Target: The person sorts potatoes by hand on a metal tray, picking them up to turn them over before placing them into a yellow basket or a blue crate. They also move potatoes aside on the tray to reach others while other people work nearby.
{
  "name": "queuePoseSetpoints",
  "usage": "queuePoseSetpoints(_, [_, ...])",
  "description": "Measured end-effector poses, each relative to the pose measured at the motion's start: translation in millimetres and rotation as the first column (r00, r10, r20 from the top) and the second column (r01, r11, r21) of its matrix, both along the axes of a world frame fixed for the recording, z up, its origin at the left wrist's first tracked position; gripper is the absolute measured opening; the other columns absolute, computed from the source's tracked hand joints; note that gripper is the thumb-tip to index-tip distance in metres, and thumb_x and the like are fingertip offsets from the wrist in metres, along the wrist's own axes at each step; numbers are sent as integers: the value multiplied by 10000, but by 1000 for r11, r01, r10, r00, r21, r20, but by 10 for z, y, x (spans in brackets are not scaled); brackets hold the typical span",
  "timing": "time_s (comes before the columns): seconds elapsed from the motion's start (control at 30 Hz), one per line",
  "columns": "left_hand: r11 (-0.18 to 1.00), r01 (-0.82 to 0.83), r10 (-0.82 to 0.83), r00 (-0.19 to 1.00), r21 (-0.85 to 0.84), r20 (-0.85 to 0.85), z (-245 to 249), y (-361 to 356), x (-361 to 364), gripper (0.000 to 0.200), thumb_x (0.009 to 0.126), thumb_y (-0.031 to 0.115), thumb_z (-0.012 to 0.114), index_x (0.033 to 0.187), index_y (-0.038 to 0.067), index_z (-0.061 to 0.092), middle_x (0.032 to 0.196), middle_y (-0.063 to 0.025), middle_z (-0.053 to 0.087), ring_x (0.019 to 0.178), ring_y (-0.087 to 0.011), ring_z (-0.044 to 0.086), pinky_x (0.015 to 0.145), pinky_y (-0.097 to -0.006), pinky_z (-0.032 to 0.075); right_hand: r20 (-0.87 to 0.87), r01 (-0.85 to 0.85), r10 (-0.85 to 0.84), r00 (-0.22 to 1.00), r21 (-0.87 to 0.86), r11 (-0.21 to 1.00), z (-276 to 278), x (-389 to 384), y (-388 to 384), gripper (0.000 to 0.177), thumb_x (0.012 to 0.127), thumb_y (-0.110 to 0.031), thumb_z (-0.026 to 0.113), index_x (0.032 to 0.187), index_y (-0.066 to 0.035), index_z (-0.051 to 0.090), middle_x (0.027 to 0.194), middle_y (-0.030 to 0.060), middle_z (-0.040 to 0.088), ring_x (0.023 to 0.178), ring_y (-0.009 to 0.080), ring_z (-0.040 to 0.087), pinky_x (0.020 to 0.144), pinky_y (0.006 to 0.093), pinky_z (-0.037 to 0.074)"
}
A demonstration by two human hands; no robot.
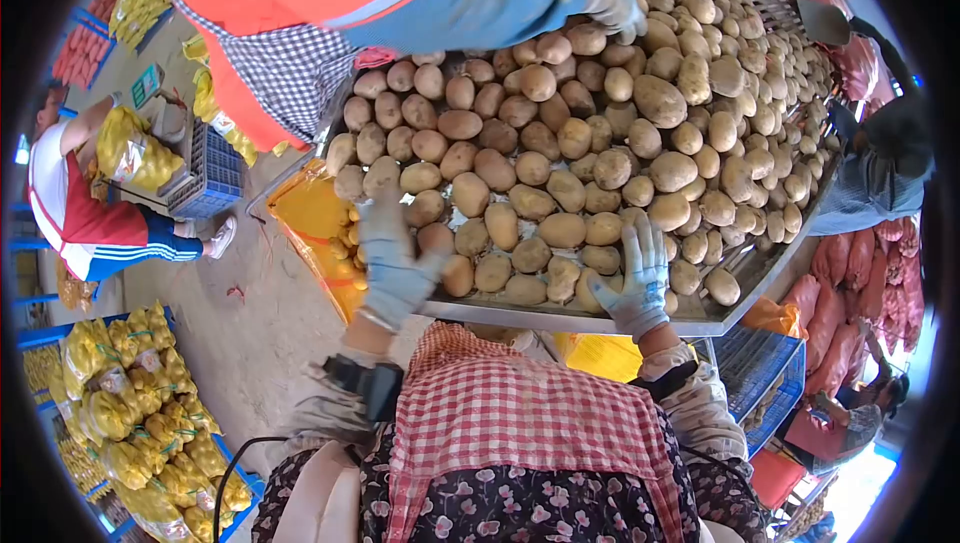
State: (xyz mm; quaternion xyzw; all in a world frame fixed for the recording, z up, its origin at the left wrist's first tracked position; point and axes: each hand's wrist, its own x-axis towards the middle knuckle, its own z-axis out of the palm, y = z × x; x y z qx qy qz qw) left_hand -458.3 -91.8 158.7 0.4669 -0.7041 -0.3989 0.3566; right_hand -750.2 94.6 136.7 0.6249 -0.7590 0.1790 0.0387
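Note:
Potatoes (560, 230) cover a metal sorting table (480, 309) in front of me, most of them packed close together. My left hand (392, 258), in a pale glove, is at the table's left front corner beside the nearest potatoes. It is slightly blurred, but its fingers look stretched out and hold nothing. Gloved as well, my right hand (640, 273) lies with spread fingers against potatoes near the front edge. An orange-yellow bag (312, 233) with potatoes in it hangs below the table's left end, next to my left hand.
Across the table, a person in an orange vest reaches a gloved hand (612, 5) over the potatoes. Filled yellow net bags (140, 413) are stacked at left. Blue crates (750, 368) stand at right, near red sacks (865, 278). Another person (90, 183) handles a yellow bag.

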Motion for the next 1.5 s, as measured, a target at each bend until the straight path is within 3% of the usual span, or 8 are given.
queuePoseSetpoints(0.07, [842,353,-71,822,-408,564,-226,108,-69,795,749,502,653,1363,44,440,1403,-227,396,1301,-400,359,1100,-506,238,16,-111,112,994,-43,993,-47,75,-31,873,680,-439,740,1374,-34,400,1447,230,348,1360,409,300,1109,528,239])
queuePoseSetpoints(0.2, [919,308,7,612,-246,791,-317,-56,222,927,737,599,625,1437,58,349,1476,-202,322,1378,-437,215,1126,-564,104,56,-257,251,966,149,955,82,332,-323,834,693,-484,714,1347,-53,427,1459,208,336,1387,392,251,1123,538,196])
queuePoseSetpoints(0.37, [879,148,296,576,-453,762,-375,-367,378,853,772,547,624,1441,92,355,1475,-193,328,1368,-430,240,1095,-568,174,120,-129,99,988,280,951,13,637,-719,833,708,-468,705,1376,-71,406,1476,189,306,1396,385,220,1130,532,183])
queuePoseSetpoints(0.43, [866,420,-176,764,-271,621,-135,-338,35,792,794,491,622,1435,105,363,1464,-188,347,1368,-430,240,1110,-550,182,86,-114,93,992,282,953,66,704,-804,839,714,-477,703,1391,-86,398,1462,192,320,1387,393,233,1127,528,196])
queuePoseSetpoints(0.7, [812,536,-238,663,-229,709,-405,-404,434,632,814,373,594,1370,113,443,1382,-176,445,1290,-381,390,1105,-525,239,183,-400,356,917,452,798,74,726,-719,800,739,-490,696,1422,-196,401,1520,155,260,1411,403,197,1133,530,205])
queuePoseSetpoints(1.0, [796,546,-207,651,-262,730,-318,-662,199,645,832,333,585,1399,86,402,1437,-190,372,1315,-387,340,1112,-506,223,470,81,61,881,-278,957,7,641,-986,366,853,-150,581,1199,-34,564,1157,202,606,1089,367,567,937,430,450])
queuePoseSetpoints(1.2, [846,440,-237,817,-302,525,-217,-738,63,529,903,304,509,1373,71,441,1420,-183,415,1289,-378,393,1099,-508,250,287,-156,65,956,309,938,138,705,-497,214,858,-143,572,1036,-49,647,916,145,674,847,314,641,803,406,501])
queuePoseSetpoints(1.5, [845,527,-289,589,-87,755,-389,-758,273,462,909,324,475,1279,50,521,1214,-200,577,1225,-347,462,1072,-489,300,265,74,-66,962,-20,997,63,633,-275,242,852,-165,583,1076,-83,628,887,134,666,864,335,631,772,423,496])
